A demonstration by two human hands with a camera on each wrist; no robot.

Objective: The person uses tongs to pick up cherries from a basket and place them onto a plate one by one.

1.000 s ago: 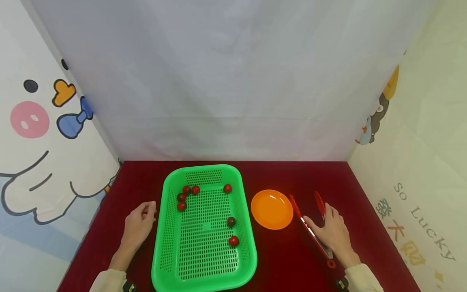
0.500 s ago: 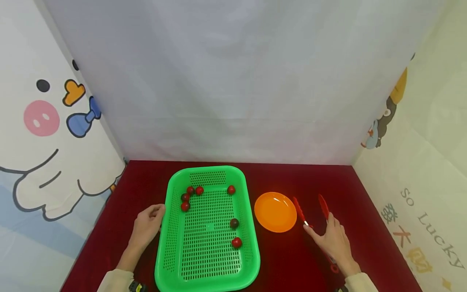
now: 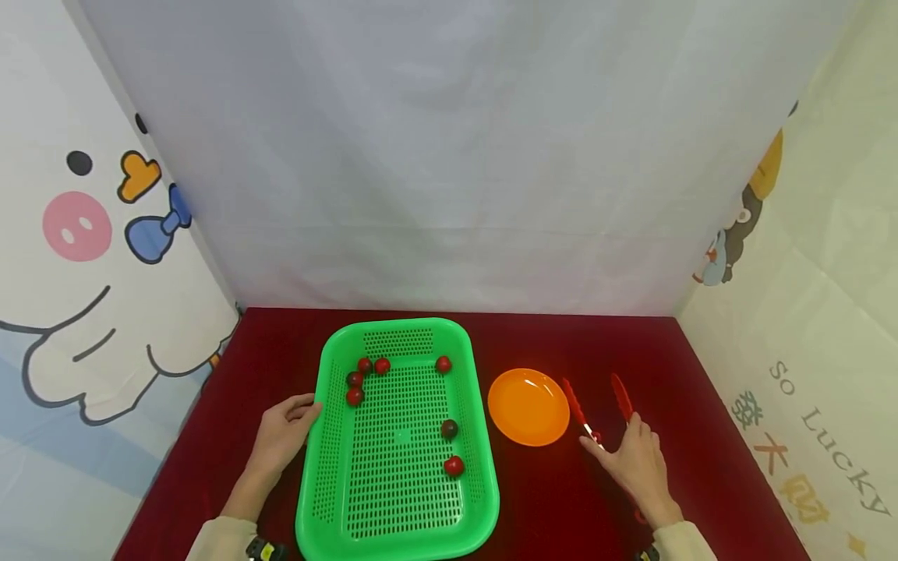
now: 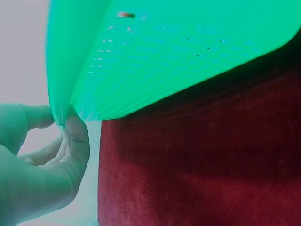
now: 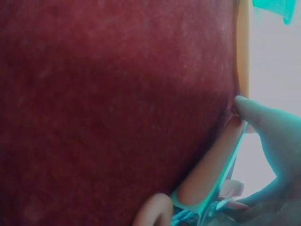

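My left hand [image 3: 281, 432] pinches the left rim of a green perforated plastic basket [image 3: 400, 491]. In the left wrist view, the thumb and fingers of that hand [image 4: 56, 174] lie on either side of the basket's rim [image 4: 59, 106]. Inside the basket are several small round fruits [image 3: 454, 466], bright red to dark red, like cherry tomatoes. My right hand [image 3: 640, 466] holds a pair of red-tipped metal tongs [image 3: 573, 401], thumb on one arm and fingers on the other. The tongs are spread apart, their tips pointing away. Part of their handle is hidden under the hand.
An orange plate [image 3: 528, 407] lies between the basket and the tongs, close to the left tong tip. Everything stands on a dark red tablecloth [image 3: 547, 506]. A pale curtain [image 3: 449, 195] closes off the back, and printed cloths flank both sides.
My left hand has moved right from beside the basket and taken hold of its rim. My right hand has closed round the tongs' arms. The view has shifted slightly.
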